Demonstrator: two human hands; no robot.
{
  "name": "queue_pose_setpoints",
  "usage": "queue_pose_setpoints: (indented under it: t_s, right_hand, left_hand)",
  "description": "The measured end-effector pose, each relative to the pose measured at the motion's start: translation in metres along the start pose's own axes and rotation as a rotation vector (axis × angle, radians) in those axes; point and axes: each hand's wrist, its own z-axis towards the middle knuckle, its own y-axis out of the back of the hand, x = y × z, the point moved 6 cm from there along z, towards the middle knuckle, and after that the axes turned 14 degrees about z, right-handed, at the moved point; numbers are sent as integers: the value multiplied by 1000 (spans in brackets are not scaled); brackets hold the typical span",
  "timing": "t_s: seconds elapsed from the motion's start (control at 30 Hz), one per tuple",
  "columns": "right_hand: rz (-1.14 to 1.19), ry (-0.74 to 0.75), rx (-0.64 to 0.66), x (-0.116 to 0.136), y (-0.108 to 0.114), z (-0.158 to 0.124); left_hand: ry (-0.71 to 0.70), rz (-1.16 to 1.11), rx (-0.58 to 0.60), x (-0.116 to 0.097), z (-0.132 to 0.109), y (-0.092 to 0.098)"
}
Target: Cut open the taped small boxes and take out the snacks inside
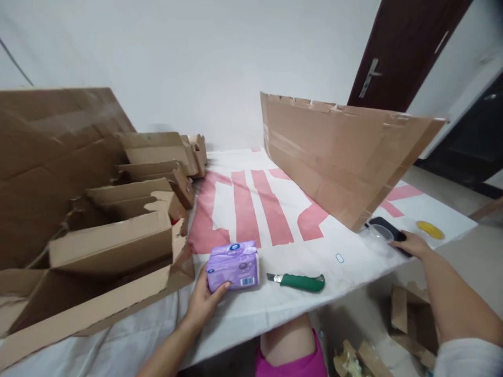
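Observation:
My left hand is closed around the lower left side of a purple pack of tissues, thumb across its front, at the table's near edge. To the right of the pack lies a utility knife with a green handle, its blade out and pointing at the pack. Far to the right, my right hand grips the edge of a flat black thing that looks like a phone. A clear round plastic lid or cup sits against it, partly overlapping it.
Open cardboard boxes stand in a row on the left. A tall cardboard sheet stands upright at the right. A yellow oval item lies on the white-and-red table cover. Cardboard scraps are on the floor.

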Motion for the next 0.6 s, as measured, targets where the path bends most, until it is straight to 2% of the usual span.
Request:
queue_pose_setpoints:
  t_s: [0.1,0.2,0.37,0.6]
  right_hand:
    - [-3,-30,83,-4,-8,17]
    - [-4,-45,96,-12,-11,25]
    - [-8,-45,93,-22,-14,24]
    - [-14,-18,61,-18,-12,22]
  left_hand:
    - [11,48,-22,-6,-1,2]
    - [26,110,-40,-5,0,4]
    - [14,148,-23,0,2,2]
    - [-3,154,-17,-5,1,1]
